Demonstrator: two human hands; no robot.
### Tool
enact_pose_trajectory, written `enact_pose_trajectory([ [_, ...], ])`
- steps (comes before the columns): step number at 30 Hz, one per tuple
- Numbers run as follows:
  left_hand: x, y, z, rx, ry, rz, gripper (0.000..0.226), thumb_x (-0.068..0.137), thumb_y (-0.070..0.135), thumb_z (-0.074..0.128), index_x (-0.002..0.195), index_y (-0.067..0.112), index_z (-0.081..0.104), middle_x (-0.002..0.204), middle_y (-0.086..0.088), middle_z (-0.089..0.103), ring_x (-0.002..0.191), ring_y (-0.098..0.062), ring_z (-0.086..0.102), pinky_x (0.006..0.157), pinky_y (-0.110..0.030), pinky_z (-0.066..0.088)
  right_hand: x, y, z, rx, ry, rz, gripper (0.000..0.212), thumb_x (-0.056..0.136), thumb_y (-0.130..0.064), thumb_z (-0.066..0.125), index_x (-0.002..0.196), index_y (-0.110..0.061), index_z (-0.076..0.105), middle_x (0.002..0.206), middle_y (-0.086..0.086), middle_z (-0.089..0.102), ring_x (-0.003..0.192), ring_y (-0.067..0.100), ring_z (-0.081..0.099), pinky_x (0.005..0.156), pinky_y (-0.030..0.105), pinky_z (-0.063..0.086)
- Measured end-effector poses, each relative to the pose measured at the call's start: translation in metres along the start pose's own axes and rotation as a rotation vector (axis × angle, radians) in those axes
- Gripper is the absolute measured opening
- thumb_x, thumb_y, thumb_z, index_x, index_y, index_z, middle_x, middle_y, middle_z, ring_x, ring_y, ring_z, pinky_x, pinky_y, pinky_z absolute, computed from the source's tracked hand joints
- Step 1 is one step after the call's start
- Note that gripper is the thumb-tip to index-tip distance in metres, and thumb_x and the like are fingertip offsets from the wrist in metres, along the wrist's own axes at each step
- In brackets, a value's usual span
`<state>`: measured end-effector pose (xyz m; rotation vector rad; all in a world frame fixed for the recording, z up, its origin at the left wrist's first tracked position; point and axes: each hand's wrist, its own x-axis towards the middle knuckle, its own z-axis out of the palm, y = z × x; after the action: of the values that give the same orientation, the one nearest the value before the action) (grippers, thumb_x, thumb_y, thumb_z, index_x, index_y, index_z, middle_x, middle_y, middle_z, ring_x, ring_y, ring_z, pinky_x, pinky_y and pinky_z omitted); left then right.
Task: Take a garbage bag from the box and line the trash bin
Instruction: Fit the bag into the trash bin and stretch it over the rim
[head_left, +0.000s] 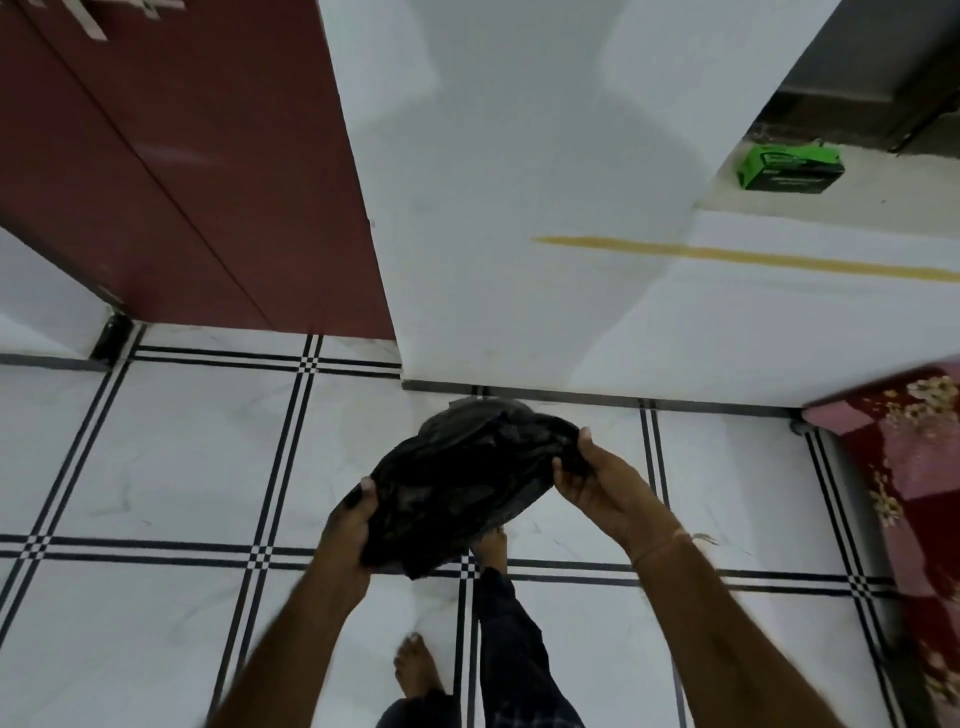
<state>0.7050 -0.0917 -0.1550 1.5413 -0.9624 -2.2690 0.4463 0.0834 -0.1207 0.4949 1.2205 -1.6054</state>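
A crumpled black garbage bag hangs between both hands above the tiled floor. My left hand grips its lower left edge, thumb on top. My right hand pinches its upper right edge. A green box lies on a white ledge at the upper right, well away from both hands. No trash bin shows in the frame.
A dark red door stands at the left, and a white wall lies straight ahead. A bed with a red floral cover juts in at the right. My bare feet stand on the white tiled floor.
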Motion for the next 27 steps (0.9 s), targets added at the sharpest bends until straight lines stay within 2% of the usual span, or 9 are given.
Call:
enact_pose_trajectory([
  [3,0.017,-0.025,0.023,-0.013,0.004,-0.05,0.057,0.091,0.054,0.055,0.128,0.013,0.069,0.122,-0.013,0.075,0.109,-0.029,0.073,0.084,-0.043,0.061,0.015,0.014,-0.02,-0.128,0.029,-0.085,0.043,0.102,-0.035,0.054,0.127,-0.002,0.065,0.124,0.016,0.071,0.105,0.027,0.069,0.091,0.039,0.057],
  [6,0.054,-0.057,0.04,-0.05,0.026,-0.109,0.058,0.092,0.057,0.053,0.13,0.015,0.068,0.125,-0.012,0.074,0.115,-0.03,0.071,0.092,-0.042,0.058,0.049,0.029,-0.04,-0.141,0.084,-0.129,0.044,0.103,-0.034,0.051,0.13,-0.001,0.064,0.129,0.017,0.07,0.117,0.03,0.067,0.103,0.041,0.05],
  [10,0.135,-0.093,0.056,-0.212,0.079,-0.184,0.052,0.103,0.051,0.042,0.132,0.014,0.065,0.126,-0.015,0.073,0.115,-0.035,0.069,0.085,-0.044,0.058,0.12,0.041,-0.058,-0.103,0.127,-0.196,0.044,0.104,-0.036,0.047,0.123,-0.002,0.067,0.124,0.016,0.073,0.124,0.032,0.064,0.101,0.038,0.051],
  [15,0.243,-0.153,0.065,-0.28,0.09,-0.215,0.053,0.1,0.046,0.052,0.139,0.01,0.06,0.132,-0.017,0.069,0.122,-0.035,0.065,0.1,-0.052,0.054,0.237,0.067,-0.088,-0.266,0.131,-0.275,0.045,0.107,-0.035,0.044,0.123,0.001,0.067,0.124,0.019,0.072,0.119,0.031,0.067,0.104,0.041,0.051],
  [18,0.293,-0.18,0.062,-0.252,0.146,-0.244,0.046,0.103,0.046,0.052,0.131,0.011,0.064,0.127,-0.017,0.07,0.112,-0.034,0.068,0.087,-0.048,0.058,0.294,0.094,-0.103,-0.395,0.191,-0.259,0.041,0.103,-0.033,0.052,0.11,0.003,0.07,0.114,0.023,0.073,0.108,0.035,0.07,0.094,0.04,0.057],
  [20,0.327,-0.19,0.053,-0.231,0.192,-0.194,0.051,0.097,0.051,0.058,0.13,0.012,0.067,0.128,-0.017,0.071,0.112,-0.038,0.069,0.093,-0.054,0.057,0.326,0.106,-0.113,-0.417,0.257,-0.246,0.038,0.102,-0.032,0.056,0.105,0.003,0.07,0.109,0.023,0.072,0.104,0.035,0.069,0.089,0.039,0.058],
  [23,0.36,-0.186,0.035,-0.129,0.301,-0.097,0.041,0.099,0.044,0.063,0.118,0.008,0.069,0.111,-0.008,0.075,0.095,-0.027,0.073,0.09,-0.043,0.059,0.366,0.109,-0.12,-0.435,0.315,-0.186,0.044,0.102,-0.037,0.055,0.116,0.003,0.067,0.114,0.021,0.071,0.101,0.033,0.071,0.078,0.036,0.061],
  [25,0.375,-0.178,0.023,-0.078,0.379,-0.094,0.033,0.097,0.045,0.065,0.108,0.013,0.064,0.099,-0.001,0.071,0.085,-0.021,0.069,0.085,-0.036,0.057,0.385,0.105,-0.12,-0.425,0.324,-0.108,0.041,0.102,-0.039,0.056,0.111,-0.001,0.067,0.099,0.017,0.072,0.077,0.025,0.073,0.057,0.027,0.055],
  [27,0.393,-0.175,0.005,-0.1,0.415,-0.119,0.044,0.091,0.052,0.07,0.111,0.013,0.062,0.103,-0.004,0.07,0.091,-0.025,0.069,0.089,-0.038,0.056,0.404,0.096,-0.122,-0.348,0.311,0.006,0.032,0.101,-0.039,0.057,0.096,-0.008,0.065,0.077,0.008,0.068,0.049,0.014,0.066,0.038,0.019,0.044],
])
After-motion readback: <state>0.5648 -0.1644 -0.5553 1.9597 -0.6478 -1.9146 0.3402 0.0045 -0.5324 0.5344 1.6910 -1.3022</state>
